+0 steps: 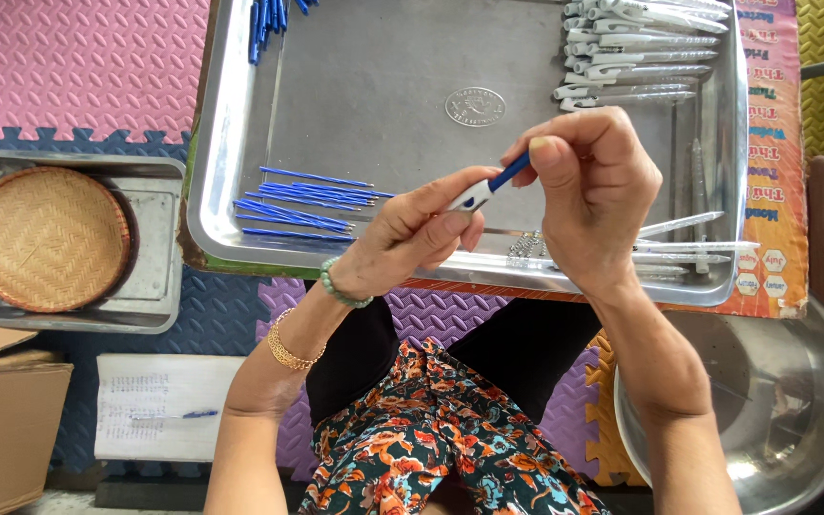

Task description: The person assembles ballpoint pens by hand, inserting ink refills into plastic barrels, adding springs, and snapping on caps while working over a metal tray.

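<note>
Hands met above a large metal tray (240, 143), both closed on one pen (488, 185). The left hand (412, 238) pinched the pen's white end between thumb and fingers, while the right hand (593, 191) curled its fingertips around the blue end, so the pen slanted up between them. Just beyond the left hand lay a loose heap of blue refills (302, 205) on the tray floor. Farther out past the right hand sat a row of white pen barrels (636, 52), and a few clear tubes (689, 238) lay close beside that wrist. Small springs (525, 246) rested under the hands. Well off to the left hand's side stood a woven basket (47, 238) in a smaller tray.
</note>
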